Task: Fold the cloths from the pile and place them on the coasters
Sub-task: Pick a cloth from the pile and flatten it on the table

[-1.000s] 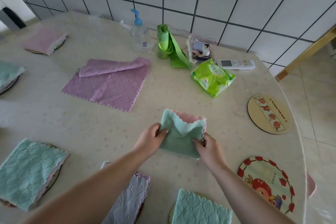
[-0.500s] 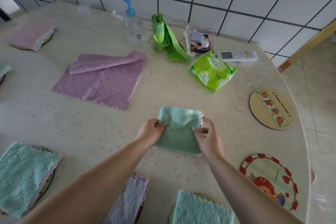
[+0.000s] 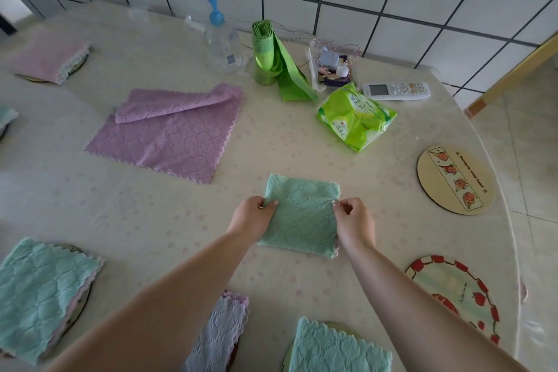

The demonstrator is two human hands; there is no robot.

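Note:
A green cloth (image 3: pixel 302 214) lies folded into a small square on the table in front of me. My left hand (image 3: pixel 252 217) pinches its left edge and my right hand (image 3: pixel 353 220) pinches its right edge. A purple cloth (image 3: pixel 172 133) lies spread out at the back left, its far edge turned over. Two bare round coasters sit to the right: a wooden one (image 3: pixel 456 180) and a red-rimmed one (image 3: pixel 453 296). Folded cloths rest on other coasters: green at near left (image 3: pixel 39 296), grey-purple (image 3: pixel 220 335) and green (image 3: pixel 335 347) at the near edge, pink at far left (image 3: pixel 48 54).
Along the tiled wall stand a pump bottle (image 3: pixel 222 39), a green roll of bags (image 3: pixel 268 54), a box of small items (image 3: pixel 330 65), a remote control (image 3: pixel 395 90) and a green tissue pack (image 3: pixel 356 118). The table's rounded edge (image 3: pixel 510 220) runs down the right side.
The green cloth's pink inner side was showing; it is now closed flat into a green square. Both hands shifted to its side edges. The camera tilted slightly.

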